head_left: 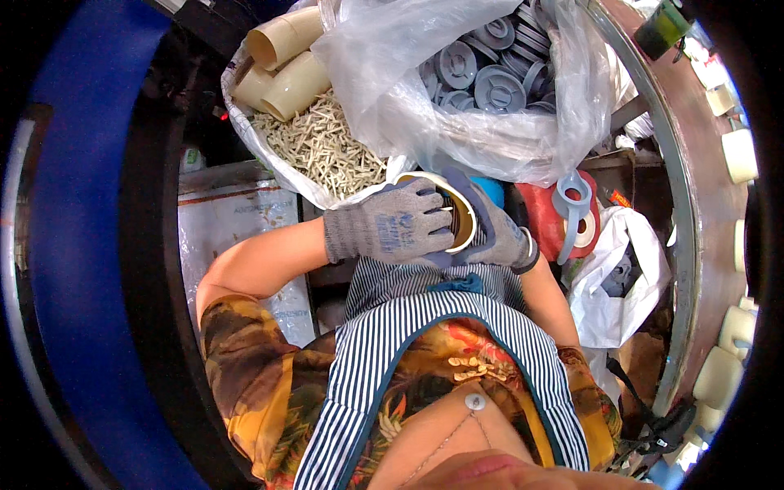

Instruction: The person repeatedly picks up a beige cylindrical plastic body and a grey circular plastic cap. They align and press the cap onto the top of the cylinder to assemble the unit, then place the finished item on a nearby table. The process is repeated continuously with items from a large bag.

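Between gloved hands (502, 235), the left (394, 227) blue-lettered, sits a cream tube (466, 220).

A large blue panel (90, 245) stands at the left side. The upper left area is quite dark, with one small red light (224, 117) glowing. Along the right runs a brown worktop (706, 212) with grey metal edge (684, 204); the far right is brightly lit.

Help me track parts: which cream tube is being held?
The cream tube between the left hand and right hand; other tubes lie in the white sack.
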Available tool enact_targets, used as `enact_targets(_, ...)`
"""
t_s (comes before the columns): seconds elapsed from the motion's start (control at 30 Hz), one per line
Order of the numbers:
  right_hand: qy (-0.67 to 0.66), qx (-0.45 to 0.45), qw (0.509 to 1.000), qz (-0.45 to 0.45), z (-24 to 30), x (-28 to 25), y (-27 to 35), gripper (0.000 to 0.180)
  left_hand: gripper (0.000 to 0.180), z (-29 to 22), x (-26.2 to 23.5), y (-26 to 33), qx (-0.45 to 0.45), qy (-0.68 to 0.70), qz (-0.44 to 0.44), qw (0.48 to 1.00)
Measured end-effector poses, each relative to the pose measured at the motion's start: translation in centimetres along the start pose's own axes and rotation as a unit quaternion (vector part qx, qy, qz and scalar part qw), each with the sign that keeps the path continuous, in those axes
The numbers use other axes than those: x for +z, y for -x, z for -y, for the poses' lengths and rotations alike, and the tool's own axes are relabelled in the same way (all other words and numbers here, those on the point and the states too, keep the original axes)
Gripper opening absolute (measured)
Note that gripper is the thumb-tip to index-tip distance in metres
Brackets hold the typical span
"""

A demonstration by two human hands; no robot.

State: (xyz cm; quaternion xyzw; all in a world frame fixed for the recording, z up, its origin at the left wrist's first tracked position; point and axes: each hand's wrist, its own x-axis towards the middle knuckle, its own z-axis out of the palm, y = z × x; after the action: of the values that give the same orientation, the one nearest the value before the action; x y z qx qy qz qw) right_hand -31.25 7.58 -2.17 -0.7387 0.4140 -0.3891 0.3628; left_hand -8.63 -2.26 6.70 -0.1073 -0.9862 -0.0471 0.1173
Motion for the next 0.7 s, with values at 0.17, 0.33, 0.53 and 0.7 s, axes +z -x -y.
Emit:
enact_targets(0.17, -0.029, 0.014, 0.999, -0.029, 0.2, 0.5, -0.3, 0.119, 0.032, 0.0, 0.1, 1.3, 0.006, -0.021, -0.033, 0.999)
enact_targets(0.33, -0.027, 0.025, 0.999, -0.009, 0.9, 0.1, -1.1, 0.119, 0.032, -0.4, -0.2, 1.2, -0.091, 0.037, 0.057, 0.994)
enact_targets(0.53, -0.126, 0.057, 0.989, -0.056, 1.3, 0.4, -2.1, 0.117, 0.044, 0.9, -3.2, 1.2, -0.075, 0.046, -0.046, 0.995)
enact_targets(0.7, -0.055, 0.023, 0.995, -0.075, 2.2, 0.9, -1.5, 0.120, 0.045, 2.8, -4.4, 6.7, -0.253, -0.185, -0.250, 0.916)
